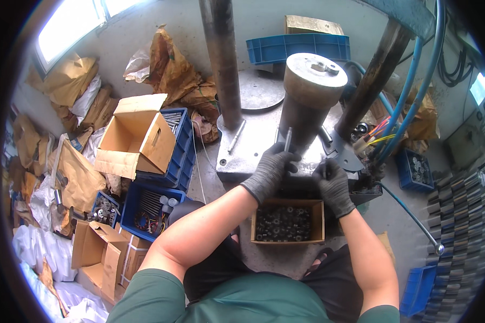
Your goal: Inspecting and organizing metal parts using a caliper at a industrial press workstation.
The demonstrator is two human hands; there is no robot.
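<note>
My left hand [269, 171], in a dark grey knit glove, is closed round a thin metal shaft [289, 139] that points up and away from me. My right hand [334, 188], gloved alike, is pinched at the front edge of the press table [248, 153]; a small dark bit shows at its fingertips, too little to name. Behind both hands a thick steel cylinder [306, 116] stands on the table, with small metal parts [325, 67] on its pale top. Another shaft [236, 135] lies on the table to the left. Below my hands sits a carton of small dark metal parts [283, 223].
Steel columns [221, 59] rise on both sides of the table. Blue hoses [415, 91] and coloured wires hang at the right. An open cardboard box [129, 140] sits on a blue crate [186, 156] at the left, near a blue bin [129, 215]. Stacked metal parts [463, 215] stand far right.
</note>
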